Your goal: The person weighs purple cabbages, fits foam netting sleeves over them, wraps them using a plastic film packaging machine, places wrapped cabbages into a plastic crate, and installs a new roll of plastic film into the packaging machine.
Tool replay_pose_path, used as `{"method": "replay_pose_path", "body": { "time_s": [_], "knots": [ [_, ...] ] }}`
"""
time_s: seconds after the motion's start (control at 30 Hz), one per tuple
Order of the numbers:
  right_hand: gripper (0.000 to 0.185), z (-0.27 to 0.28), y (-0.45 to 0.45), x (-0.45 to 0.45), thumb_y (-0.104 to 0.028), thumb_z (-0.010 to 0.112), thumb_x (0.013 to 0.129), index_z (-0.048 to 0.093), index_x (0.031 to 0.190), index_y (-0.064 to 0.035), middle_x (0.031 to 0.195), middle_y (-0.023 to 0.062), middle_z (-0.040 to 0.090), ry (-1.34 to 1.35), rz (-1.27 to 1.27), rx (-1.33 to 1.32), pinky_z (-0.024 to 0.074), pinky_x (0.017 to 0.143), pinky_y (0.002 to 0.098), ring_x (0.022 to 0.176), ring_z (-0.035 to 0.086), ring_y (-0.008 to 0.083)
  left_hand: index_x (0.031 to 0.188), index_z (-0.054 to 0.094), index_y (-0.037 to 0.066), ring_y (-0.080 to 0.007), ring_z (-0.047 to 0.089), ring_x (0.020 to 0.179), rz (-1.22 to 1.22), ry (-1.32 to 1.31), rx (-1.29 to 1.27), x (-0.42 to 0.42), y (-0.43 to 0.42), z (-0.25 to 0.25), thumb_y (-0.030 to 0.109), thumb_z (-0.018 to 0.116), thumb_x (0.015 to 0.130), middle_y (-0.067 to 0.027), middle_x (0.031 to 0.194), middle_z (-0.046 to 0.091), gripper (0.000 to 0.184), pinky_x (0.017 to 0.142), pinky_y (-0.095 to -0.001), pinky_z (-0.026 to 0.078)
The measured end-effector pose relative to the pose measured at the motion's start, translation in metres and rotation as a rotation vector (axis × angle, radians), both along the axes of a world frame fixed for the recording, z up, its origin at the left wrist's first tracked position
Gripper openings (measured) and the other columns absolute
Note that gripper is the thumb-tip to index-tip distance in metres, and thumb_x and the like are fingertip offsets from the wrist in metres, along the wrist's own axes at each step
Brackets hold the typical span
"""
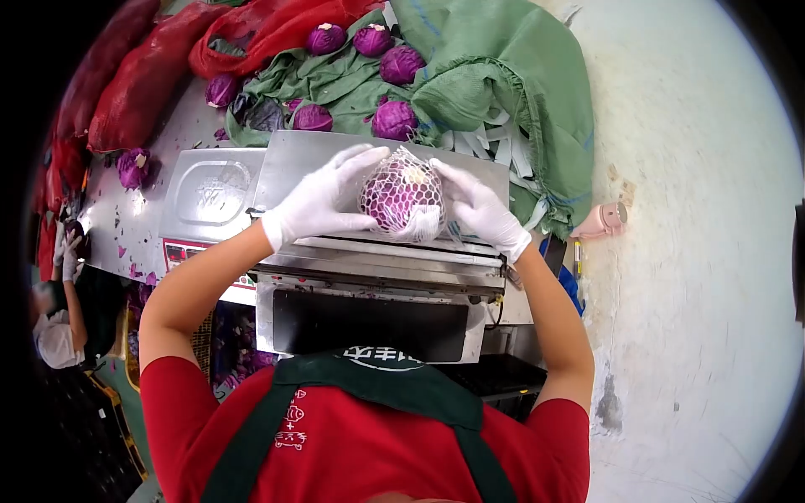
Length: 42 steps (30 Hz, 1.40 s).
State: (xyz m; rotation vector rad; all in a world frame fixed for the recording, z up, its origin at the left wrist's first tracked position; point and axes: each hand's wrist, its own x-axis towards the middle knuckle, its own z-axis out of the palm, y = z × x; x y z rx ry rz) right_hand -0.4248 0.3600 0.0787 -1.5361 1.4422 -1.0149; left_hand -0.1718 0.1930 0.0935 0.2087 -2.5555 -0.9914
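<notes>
A red cabbage (pixel 401 198) in a white foam net sleeve sits over the front part of a steel wrapping machine (pixel 293 180). My left hand (pixel 325 194), in a white glove, curves around its left side, thumb and fingertips against the net with a gap at the palm. On the opposite side, the gloved fingers of my right hand (pixel 485 208) press the upper right of the net. A bunched white end of the sleeve (pixel 426 222) shows at the cabbage's lower right. Whether the cabbage rests on the steel is hard to see.
Left of the machine stands a scale (pixel 211 191). Several bare red cabbages (pixel 394 121) lie behind on a green sack (pixel 478 50), with red mesh sacks (pixel 147 88) at the far left. A wall (pixel 688 251) bounds the right. Another person's gloved hands (pixel 69 251) are at far left.
</notes>
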Motion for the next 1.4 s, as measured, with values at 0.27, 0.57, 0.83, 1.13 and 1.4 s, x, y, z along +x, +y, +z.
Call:
{"method": "replay_pose_path", "body": {
  "time_s": [0.27, 0.57, 0.83, 1.13, 1.4],
  "knots": [
    [0.074, 0.041, 0.029, 0.060, -0.002, 0.055, 0.070, 0.038, 0.142, -0.0060, 0.141, 0.0223, 0.037, 1.206, -0.606, -0.418, 0.0332, 0.104, 0.0467, 0.126, 0.040, 0.0372, 0.137, 0.043, 0.015, -0.0443, 0.033, 0.132, 0.414, 0.184, -0.690, 0.054, 0.048, 0.008, 0.026, 0.075, 0.071, -0.0296, 0.145, 0.025, 0.074, 0.109, -0.0579, 0.019],
    [0.054, -0.026, 0.201, 0.138, 0.004, 0.052, 0.070, 0.055, 0.123, 0.0026, 0.116, 0.0164, 0.056, 0.848, -0.224, -0.403, 0.0439, 0.097, 0.0467, 0.111, 0.054, 0.0345, 0.126, 0.054, 0.005, -0.0197, 0.065, 0.073, -0.053, -0.392, 0.259, 0.185, 0.151, -0.067, 0.018, 0.061, 0.088, -0.0127, 0.082, 0.065, 0.041, 0.067, -0.0308, 0.052],
    [0.034, -0.061, 0.262, 0.139, -0.001, 0.060, 0.070, 0.066, 0.102, -0.0086, 0.088, 0.0073, 0.065, 0.634, -0.185, -0.155, 0.0522, 0.063, 0.0346, 0.071, 0.063, 0.0255, 0.134, 0.046, 0.006, -0.0284, 0.057, 0.113, 0.476, 0.076, 0.001, 0.147, 0.122, -0.038, 0.004, 0.070, 0.077, -0.0172, 0.123, 0.058, 0.062, 0.094, -0.0346, 0.046],
    [0.032, -0.018, 0.208, 0.108, 0.002, 0.059, 0.077, 0.068, 0.105, -0.0107, 0.079, 0.0093, 0.064, 0.555, -0.417, -0.326, 0.0497, 0.057, 0.0328, 0.064, 0.062, 0.0248, 0.146, 0.031, 0.019, -0.0452, 0.027, 0.136, 0.351, 0.112, -0.206, -0.057, 0.060, -0.024, 0.038, 0.087, 0.052, -0.0297, 0.145, 0.026, 0.111, 0.109, -0.0459, 0.031],
    [0.028, -0.026, 0.218, 0.107, 0.007, 0.049, 0.086, 0.067, 0.106, -0.0017, 0.086, 0.0107, 0.067, 0.513, -0.553, -0.221, 0.0509, 0.069, 0.0269, 0.074, 0.064, 0.0161, 0.139, 0.036, 0.013, -0.0225, 0.053, 0.116, 0.154, 0.439, 1.786, -0.036, -0.009, -0.023, 0.051, 0.065, 0.084, -0.0068, 0.129, 0.053, 0.073, 0.094, -0.0496, 0.048]
  ]
}}
